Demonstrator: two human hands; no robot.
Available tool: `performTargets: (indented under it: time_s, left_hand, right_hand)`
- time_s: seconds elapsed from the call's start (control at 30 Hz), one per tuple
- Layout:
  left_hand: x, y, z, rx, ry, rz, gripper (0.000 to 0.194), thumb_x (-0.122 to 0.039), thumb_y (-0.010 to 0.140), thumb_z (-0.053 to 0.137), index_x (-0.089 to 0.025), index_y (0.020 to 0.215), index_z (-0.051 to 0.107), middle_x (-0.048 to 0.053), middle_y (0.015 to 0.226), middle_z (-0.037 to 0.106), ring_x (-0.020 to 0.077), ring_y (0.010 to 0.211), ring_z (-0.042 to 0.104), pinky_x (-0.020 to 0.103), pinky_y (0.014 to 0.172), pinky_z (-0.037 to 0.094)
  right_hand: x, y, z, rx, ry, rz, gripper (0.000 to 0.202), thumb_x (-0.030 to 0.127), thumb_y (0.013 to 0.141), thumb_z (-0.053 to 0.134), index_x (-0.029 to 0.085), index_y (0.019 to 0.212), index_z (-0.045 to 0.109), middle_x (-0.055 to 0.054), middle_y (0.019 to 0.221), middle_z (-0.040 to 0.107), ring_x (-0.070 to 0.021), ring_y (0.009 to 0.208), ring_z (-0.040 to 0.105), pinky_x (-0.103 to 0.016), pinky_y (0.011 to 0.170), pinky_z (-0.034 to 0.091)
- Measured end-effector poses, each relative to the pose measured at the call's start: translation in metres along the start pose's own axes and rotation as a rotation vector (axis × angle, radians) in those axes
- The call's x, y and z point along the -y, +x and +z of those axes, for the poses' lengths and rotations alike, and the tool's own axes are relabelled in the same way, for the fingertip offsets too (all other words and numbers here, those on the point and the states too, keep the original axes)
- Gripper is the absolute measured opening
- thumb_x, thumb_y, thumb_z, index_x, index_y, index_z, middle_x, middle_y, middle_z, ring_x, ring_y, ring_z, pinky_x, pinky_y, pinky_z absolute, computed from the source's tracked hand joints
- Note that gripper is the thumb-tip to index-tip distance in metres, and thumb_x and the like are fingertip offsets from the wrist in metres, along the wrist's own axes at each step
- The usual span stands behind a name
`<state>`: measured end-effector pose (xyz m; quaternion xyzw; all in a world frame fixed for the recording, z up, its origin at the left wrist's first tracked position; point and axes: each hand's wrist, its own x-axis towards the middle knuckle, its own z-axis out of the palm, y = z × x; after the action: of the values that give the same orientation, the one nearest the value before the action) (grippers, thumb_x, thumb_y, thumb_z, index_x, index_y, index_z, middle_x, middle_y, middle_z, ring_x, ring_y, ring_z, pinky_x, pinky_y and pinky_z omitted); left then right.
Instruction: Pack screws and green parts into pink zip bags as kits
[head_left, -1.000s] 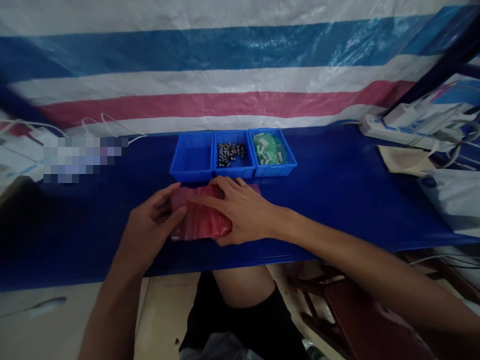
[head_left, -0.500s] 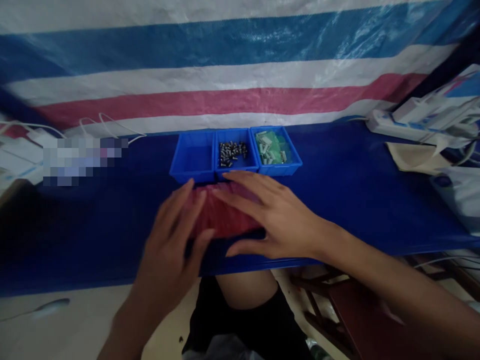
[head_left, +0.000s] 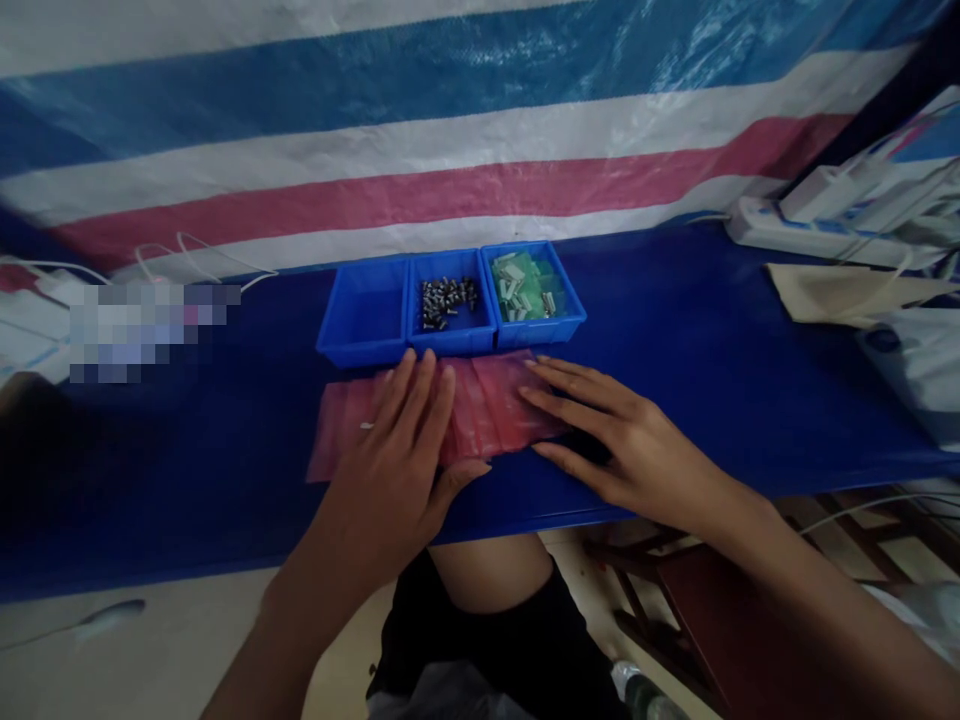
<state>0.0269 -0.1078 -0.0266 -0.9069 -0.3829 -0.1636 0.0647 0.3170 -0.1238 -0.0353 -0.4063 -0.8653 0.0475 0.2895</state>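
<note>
The left hand [head_left: 390,455] hides part of the pink plastic [head_left: 484,410]. A pixelated patch [head_left: 139,330] masks things at the left.

Three bins [head_left: 452,344] stand in a row behind the bags [head_left: 495,400].

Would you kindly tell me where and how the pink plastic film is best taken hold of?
Probably by the left edge of the pink plastic film, pinched from the left: that edge looks thin and lies uncovered, while the left hand covers part of the middle and the right hand is at the right end.
</note>
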Motion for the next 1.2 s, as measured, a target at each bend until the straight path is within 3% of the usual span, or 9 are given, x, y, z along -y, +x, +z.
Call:
performTargets:
  time_s: [0.1,0.17,0.27,0.43,0.6,0.77,0.83,1.0,1.2]
  left_hand:
    - [0.001,0.007,0.006,0.022,0.002,0.083,0.075,-0.059,0.118,0.033,-0.005,0.172,0.036,0.026,0.174,0.045,0.0383,0.168,0.038,0.057,0.133,0.047]
    - [0.002,0.011,0.010,0.032,-0.012,0.107,0.072,-0.055,0.119,0.033,-0.006,0.172,0.036,0.025,0.175,0.045,0.0362,0.169,0.035,0.055,0.135,0.045]
    - [-0.001,0.016,0.015,0.026,-0.019,0.134,0.074,-0.056,0.118,0.033,-0.005,0.173,0.033,0.028,0.174,0.045,0.0372,0.169,0.037,0.058,0.135,0.043]
    - [-0.018,0.026,0.017,0.034,0.014,0.105,0.080,-0.059,0.116,0.040,0.000,0.170,0.035,0.033,0.175,0.039,0.0418,0.169,0.034,0.062,0.136,0.041]
    - [-0.034,0.035,0.016,0.060,0.102,0.087,0.080,-0.057,0.117,0.042,0.006,0.165,0.041,0.033,0.175,0.039,0.0427,0.168,0.036,0.061,0.137,0.039]
    - [-0.048,0.040,0.024,0.050,0.058,0.037,0.086,-0.062,0.115,0.045,0.004,0.170,0.035,0.031,0.176,0.038,0.0392,0.169,0.036,0.054,0.135,0.045]
    - [-0.055,0.043,0.028,0.032,0.046,0.034,0.083,-0.060,0.114,0.048,0.004,0.167,0.040,0.032,0.175,0.040,0.0408,0.167,0.039,0.055,0.134,0.046]
    - [-0.065,0.051,0.039,0.039,0.000,0.052,0.077,-0.054,0.115,0.051,0.005,0.165,0.042,0.033,0.176,0.035,0.0418,0.169,0.034,0.056,0.137,0.041]
    - [-0.061,0.052,0.042,0.036,-0.056,0.064,0.074,-0.047,0.117,0.051,0.006,0.167,0.037,0.031,0.178,0.033,0.0400,0.170,0.031,0.055,0.141,0.033]
  right_hand:
    - [-0.006,-0.005,-0.004,0.033,-0.032,-0.004,0.045,0.028,0.109,0.067,0.014,0.153,0.068,-0.020,0.160,0.065,-0.0362,0.148,0.066,-0.060,0.119,0.062]
    - [-0.008,-0.009,-0.007,0.032,0.008,0.010,0.045,0.026,0.109,0.068,0.018,0.153,0.068,-0.017,0.155,0.070,-0.0330,0.139,0.073,-0.057,0.116,0.065]
    - [-0.011,-0.014,-0.011,0.007,0.027,0.019,0.044,0.028,0.108,0.070,0.018,0.151,0.070,-0.018,0.154,0.071,-0.0340,0.141,0.071,-0.057,0.116,0.065]
    - [-0.016,-0.020,-0.011,0.020,-0.021,-0.002,0.040,0.029,0.110,0.066,0.014,0.147,0.071,-0.021,0.160,0.065,-0.0355,0.146,0.068,-0.060,0.118,0.063]
    - [-0.013,-0.021,-0.009,-0.101,-0.016,0.001,0.034,0.023,0.108,0.070,0.014,0.141,0.072,-0.023,0.153,0.070,-0.0357,0.146,0.067,-0.060,0.117,0.063]
    - [-0.010,-0.022,-0.010,-0.147,-0.007,0.053,0.034,0.019,0.108,0.070,0.022,0.141,0.070,-0.018,0.143,0.075,-0.0321,0.133,0.075,-0.057,0.111,0.067]
    - [-0.011,-0.023,-0.009,-0.158,-0.021,0.058,0.033,0.018,0.107,0.070,0.022,0.141,0.071,-0.017,0.141,0.076,-0.0317,0.129,0.077,-0.055,0.109,0.068]
    - [-0.014,-0.025,-0.006,-0.147,-0.031,0.062,0.045,0.019,0.105,0.072,0.024,0.150,0.069,-0.016,0.146,0.074,-0.0338,0.133,0.075,-0.057,0.112,0.066]
    - [-0.013,-0.026,-0.005,-0.065,-0.081,0.042,0.061,0.020,0.107,0.070,0.027,0.165,0.056,-0.017,0.156,0.069,-0.0371,0.145,0.067,-0.064,0.116,0.062]
